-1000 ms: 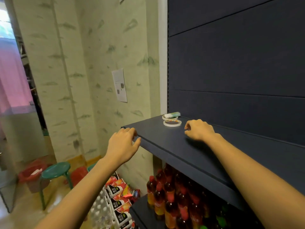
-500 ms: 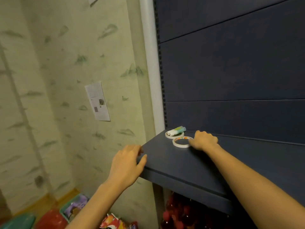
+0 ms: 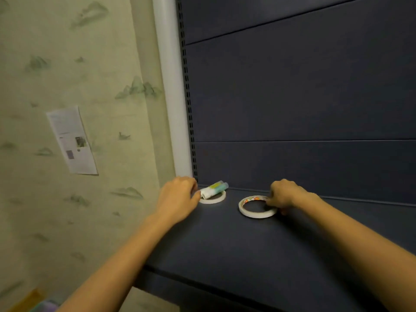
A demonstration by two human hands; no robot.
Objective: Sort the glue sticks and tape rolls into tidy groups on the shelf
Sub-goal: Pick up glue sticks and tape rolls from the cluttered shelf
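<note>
On the dark blue shelf [image 3: 225, 244] two thin white tape rolls lie flat. My right hand [image 3: 284, 195] grips the right rim of the nearer tape roll [image 3: 247, 211], which has a coloured inner core. The other tape roll [image 3: 213, 200] sits in the shelf's back left corner, and a white and teal glue stick [image 3: 213, 189] lies across its top. My left hand [image 3: 177, 199] rests at the shelf's left edge with its thumb and fingers touching the glue stick's white end and that roll.
The shelf's dark back panel [image 3: 292, 109] rises right behind the items. A slotted upright [image 3: 189, 97] and a white post [image 3: 171, 86] bound the left side. Beyond them is a patterned wall with a paper notice [image 3: 72, 140].
My left hand moved from the shelf's front left corner to the glue stick at the back. My right hand slid the nearer tape roll to the right, away from the other roll. The camera moved closer.
</note>
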